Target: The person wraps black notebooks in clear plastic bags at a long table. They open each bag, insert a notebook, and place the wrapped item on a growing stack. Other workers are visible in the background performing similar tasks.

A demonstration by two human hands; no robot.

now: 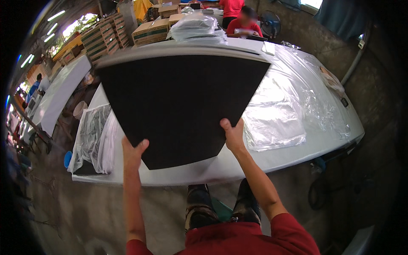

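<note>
A large flat black panel with a pale far edge is held up over the table, tilted with its dark face toward me. My left hand grips its left side low down, thumb on the black face and fingers hidden behind. On the opposite side my right hand clasps the edge in the same way. Just right of the panel lies a stack of clear plastic bags. To its left, plastic-wrapped dark sheets rest at the table corner.
The white-covered table spans in front of me. Beyond the panel stand a pile of plastic-wrapped pieces and cardboard boxes. A person in red sits at the far side. A blue cup is by the left corner.
</note>
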